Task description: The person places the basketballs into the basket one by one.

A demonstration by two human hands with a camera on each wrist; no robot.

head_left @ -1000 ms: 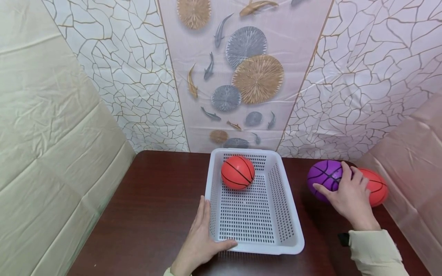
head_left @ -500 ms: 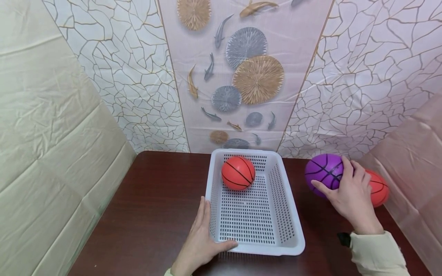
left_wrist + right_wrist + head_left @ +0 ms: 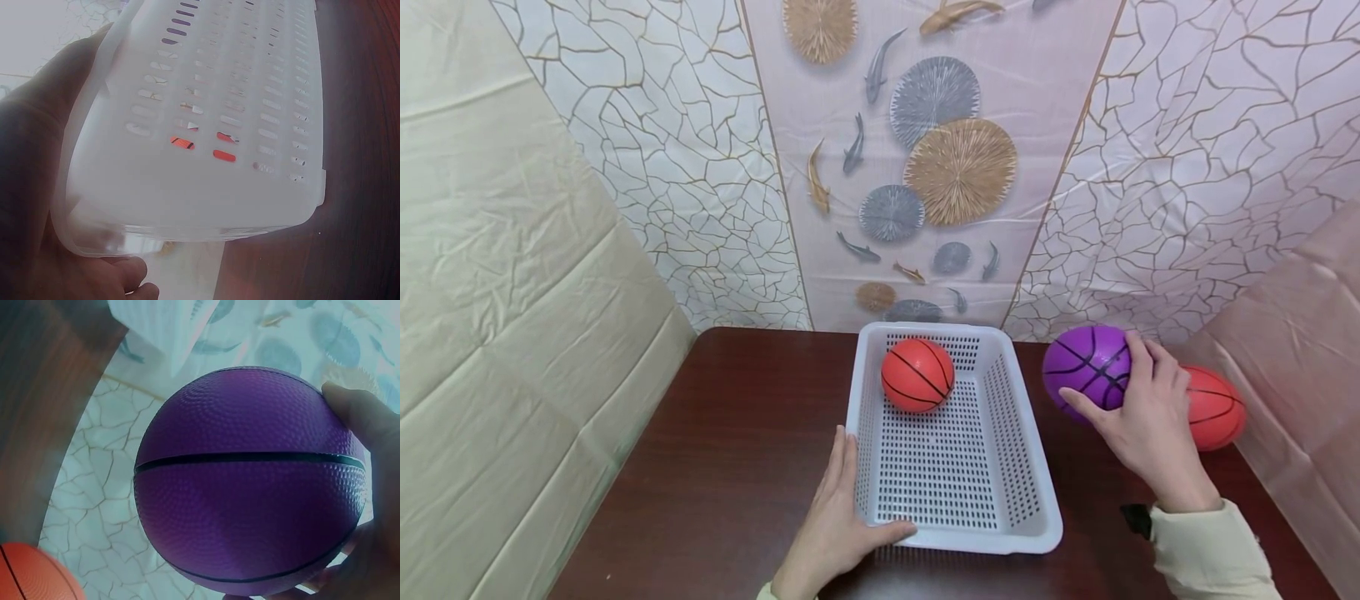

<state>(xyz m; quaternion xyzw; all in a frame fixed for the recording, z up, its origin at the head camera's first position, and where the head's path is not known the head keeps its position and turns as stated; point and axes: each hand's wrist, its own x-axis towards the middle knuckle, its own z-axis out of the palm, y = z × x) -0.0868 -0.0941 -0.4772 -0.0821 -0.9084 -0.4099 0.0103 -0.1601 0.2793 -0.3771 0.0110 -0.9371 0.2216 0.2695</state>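
Note:
My right hand [image 3: 1153, 429] grips a purple mini basketball [image 3: 1084, 367] with black lines, thumb on the near side and fingers over its right side. In the right wrist view the purple mini basketball [image 3: 244, 494] fills the middle, raised off the dark table. My left hand [image 3: 838, 508] holds the near left corner of a white perforated plastic basket [image 3: 1047, 521], thumb over the front rim, fingers along the left side. The left wrist view shows the basket's slotted end wall [image 3: 187, 194] close up. Inside the basket, toward the back left, sits a red mini basketball [image 3: 917, 375].
A second red ball [image 3: 1216, 408] with black lines lies at the table's right, partly behind my right hand. Patterned cloth [image 3: 887, 275] hangs right behind the dark wooden table [image 3: 730, 450]. Padded cloth walls [image 3: 1300, 367] rise on both sides.
My right hand has lifted the purple mini basketball and carried it a little leftward, toward the basket. More of the red ball on the right shows. The left hand and basket stay put.

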